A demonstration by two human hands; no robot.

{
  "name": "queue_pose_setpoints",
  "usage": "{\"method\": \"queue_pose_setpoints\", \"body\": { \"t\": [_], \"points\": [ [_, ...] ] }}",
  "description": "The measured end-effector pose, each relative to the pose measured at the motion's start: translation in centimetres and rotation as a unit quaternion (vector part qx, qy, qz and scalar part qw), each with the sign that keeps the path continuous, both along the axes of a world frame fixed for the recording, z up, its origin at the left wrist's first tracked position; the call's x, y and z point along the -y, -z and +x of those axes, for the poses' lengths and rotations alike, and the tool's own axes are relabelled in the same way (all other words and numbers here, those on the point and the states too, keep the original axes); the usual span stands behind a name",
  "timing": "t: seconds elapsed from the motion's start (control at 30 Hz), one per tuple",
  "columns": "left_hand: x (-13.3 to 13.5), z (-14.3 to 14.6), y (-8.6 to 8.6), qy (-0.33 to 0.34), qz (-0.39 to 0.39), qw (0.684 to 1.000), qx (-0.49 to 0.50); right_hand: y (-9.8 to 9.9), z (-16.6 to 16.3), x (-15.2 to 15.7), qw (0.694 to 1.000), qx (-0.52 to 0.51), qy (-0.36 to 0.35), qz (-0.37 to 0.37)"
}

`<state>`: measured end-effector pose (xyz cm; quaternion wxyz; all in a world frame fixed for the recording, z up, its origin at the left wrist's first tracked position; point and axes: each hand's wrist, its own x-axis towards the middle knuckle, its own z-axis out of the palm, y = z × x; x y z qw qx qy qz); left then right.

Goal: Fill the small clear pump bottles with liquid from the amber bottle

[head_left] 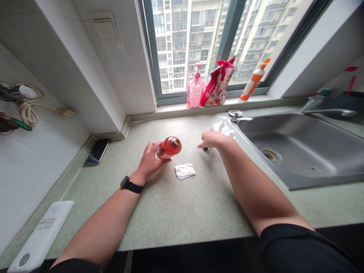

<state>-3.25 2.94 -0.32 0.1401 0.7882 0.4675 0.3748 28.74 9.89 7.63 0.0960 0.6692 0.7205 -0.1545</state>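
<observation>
My left hand (152, 157), wearing a black watch on its wrist, wraps round a bottle of orange-red liquid (167, 148). The bottle leans toward me and its dark-rimmed mouth is uncovered. To the right, my right hand (212, 140) is low over the counter with its fingers curled in at a small black cap (205, 149). Most of the cap is hidden beneath the fingers. Between the hands, nearer to me, lies a folded white tissue (184, 171). A white plastic item (222, 124) is partly covered by my right hand.
At the right a steel sink (301, 151) is set into the speckled counter (182, 216). A pink pump bottle (195, 91), a red-tied bag (218, 85) and an orange-white bottle (253, 83) line the sill. A phone (96, 151) and a long white device (42, 235) lie left.
</observation>
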Motion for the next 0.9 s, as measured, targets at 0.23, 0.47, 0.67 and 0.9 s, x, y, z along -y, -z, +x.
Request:
{"method": "queue_pose_setpoints", "body": {
  "t": [0.23,0.47,0.67,0.9],
  "points": [
    [0.1,-0.1,-0.1,-0.021,0.000,1.000,0.002,0.8,-0.4,-0.3,0.999,-0.029,-0.014,-0.018],
    [0.0,-0.1,-0.1,-0.054,0.013,0.998,-0.019,-1.4,-2.1,1.0,0.961,-0.257,-0.100,0.030],
    [-0.1,-0.1,0.0,-0.063,0.025,0.998,-0.017,-1.9,-4.5,2.3,0.818,-0.543,-0.136,0.133],
    [-0.1,-0.2,0.1,-0.078,0.015,0.996,-0.031,-1.7,-6.9,3.3,0.770,-0.611,-0.144,0.113]
  ]
}}
